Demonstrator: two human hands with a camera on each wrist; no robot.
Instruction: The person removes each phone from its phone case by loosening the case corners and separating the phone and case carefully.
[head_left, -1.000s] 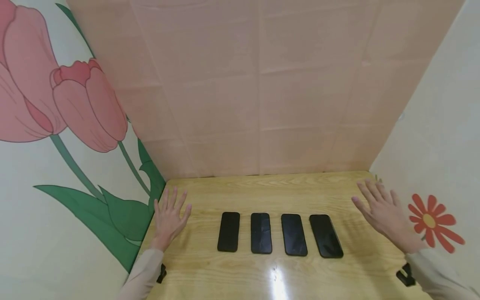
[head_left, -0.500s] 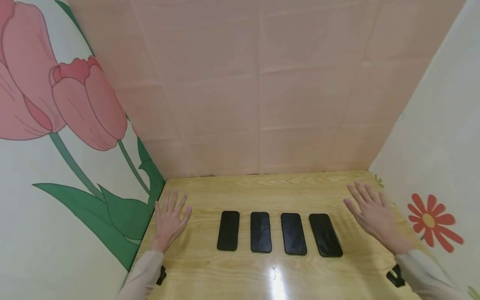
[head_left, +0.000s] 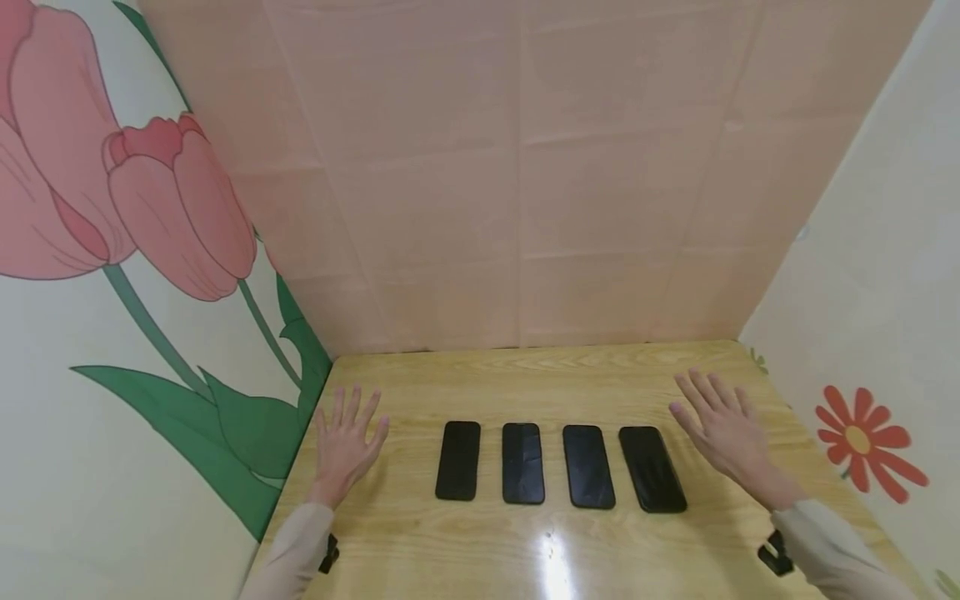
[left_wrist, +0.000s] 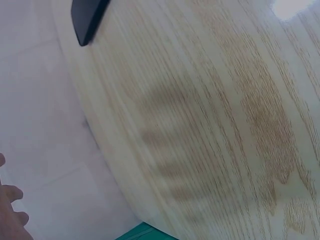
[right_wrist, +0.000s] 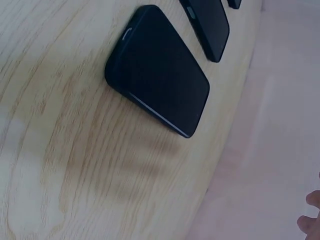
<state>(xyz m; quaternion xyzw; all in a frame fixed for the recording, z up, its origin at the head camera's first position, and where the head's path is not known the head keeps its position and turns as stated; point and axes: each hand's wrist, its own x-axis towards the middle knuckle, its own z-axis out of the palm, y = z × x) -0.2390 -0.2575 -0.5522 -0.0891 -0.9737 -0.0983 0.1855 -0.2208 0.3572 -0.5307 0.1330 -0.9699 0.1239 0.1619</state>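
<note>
Most of the left grip (head_left: 345, 450) and part of a phone (left_wrist: 89, 19) were cut off in the left wrist view; the right grip (head_left: 726, 429) and two phones (right_wrist: 210, 29) were likewise cropped in the right one. Both sleeves (head_left: 292, 546) were trimmed by the head view's lower edge.

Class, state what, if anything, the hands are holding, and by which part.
Nothing is held: left hand and right hand are open, apart from the four phones.
</note>
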